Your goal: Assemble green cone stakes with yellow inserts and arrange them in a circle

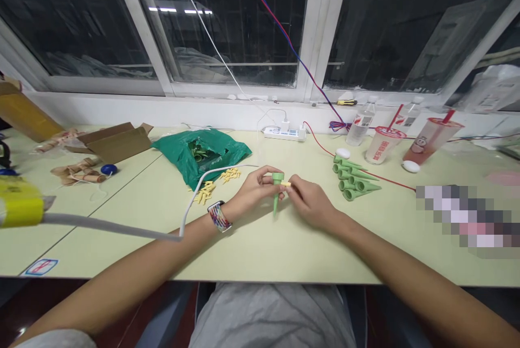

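— Left hand (255, 189)?
— Closed on a green plastic spike (276, 196), fingers around its wide top, point down, tilted slightly, held just above the pale green table (280, 250).

— Right hand (309, 201)?
— Closed too, pinching a small yellow plastic piece (287, 184), mostly hidden by the fingers. Right at the spike's top, though actual contact impossible to make out.

— Nearby?
— Just right of the hands, a cluster of matching green spikes (355, 179), lying on their sides. To the left, loose yellow pieces (205, 192) beside a torn green plastic bag (199, 155), its green contents too dim to identify.

— Further out?
— A white power strip (284, 134) along the wall, a plastic cup with a red straw (384, 145), a cardboard box (116, 142). At far right, a pixelated patch (463, 215), unreadable. At the left edge, a blurred yellow object (20, 201), cut off by the frame.
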The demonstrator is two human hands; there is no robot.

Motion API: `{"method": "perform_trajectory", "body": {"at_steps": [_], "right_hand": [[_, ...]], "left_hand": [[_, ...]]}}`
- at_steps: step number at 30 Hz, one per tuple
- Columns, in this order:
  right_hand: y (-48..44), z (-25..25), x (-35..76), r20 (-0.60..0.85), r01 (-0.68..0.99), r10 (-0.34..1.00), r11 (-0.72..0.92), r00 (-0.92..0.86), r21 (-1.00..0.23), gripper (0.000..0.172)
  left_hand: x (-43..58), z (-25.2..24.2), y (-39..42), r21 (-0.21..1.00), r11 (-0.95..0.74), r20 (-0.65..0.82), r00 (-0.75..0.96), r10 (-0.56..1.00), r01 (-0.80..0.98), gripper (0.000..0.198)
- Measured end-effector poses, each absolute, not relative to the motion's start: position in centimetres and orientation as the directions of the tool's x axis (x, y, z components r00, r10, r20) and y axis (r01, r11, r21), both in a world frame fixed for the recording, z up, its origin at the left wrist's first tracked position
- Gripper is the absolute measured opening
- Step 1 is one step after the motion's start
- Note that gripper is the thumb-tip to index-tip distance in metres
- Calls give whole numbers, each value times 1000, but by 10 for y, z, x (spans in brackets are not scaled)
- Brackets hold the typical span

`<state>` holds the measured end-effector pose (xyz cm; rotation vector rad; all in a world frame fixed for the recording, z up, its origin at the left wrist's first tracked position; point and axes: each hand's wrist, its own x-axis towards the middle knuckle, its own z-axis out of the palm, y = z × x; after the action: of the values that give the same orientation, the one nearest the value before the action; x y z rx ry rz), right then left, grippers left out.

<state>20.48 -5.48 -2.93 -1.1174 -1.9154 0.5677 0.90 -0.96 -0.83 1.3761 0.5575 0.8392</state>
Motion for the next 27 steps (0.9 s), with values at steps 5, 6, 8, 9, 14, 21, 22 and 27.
{"method": "perform_trajectory", "body": {"at_steps": [5,6,8,9,14,21,22,27], "right_hand": [[-54,-29,217,513,620,766,629,-388,-470,22],[-54,-29,216,484,590,788,610,-381,-528,23],[-54,-29,212,424,496,841,541,-337,-679,26],[-54,-29,209,386,421,871,487,-306,-766,29],[-56,-23,194,39,-83,920,8,-389,-997,37],[-58,-21,204,456,509,848,527,-269,-680,24],[-57,-22,207,511,583,806,578,-298,-571,22],[-56,-27,210,458,581,816,574,-351,-578,22]], "left_hand": [[10,-8,-13,939,222,18,684,729,-261,31],[11,-9,-14,951,184,35,676,736,-249,33],[12,-10,-15,979,53,88,637,766,-198,40],[12,-11,-16,986,-33,125,603,788,-161,42],[9,-9,-14,879,-475,420,417,806,33,40],[4,-3,-7,978,108,38,658,752,-179,33],[4,-4,-7,964,177,6,676,737,-201,29],[6,-7,-11,955,202,15,717,697,-217,27]]}}
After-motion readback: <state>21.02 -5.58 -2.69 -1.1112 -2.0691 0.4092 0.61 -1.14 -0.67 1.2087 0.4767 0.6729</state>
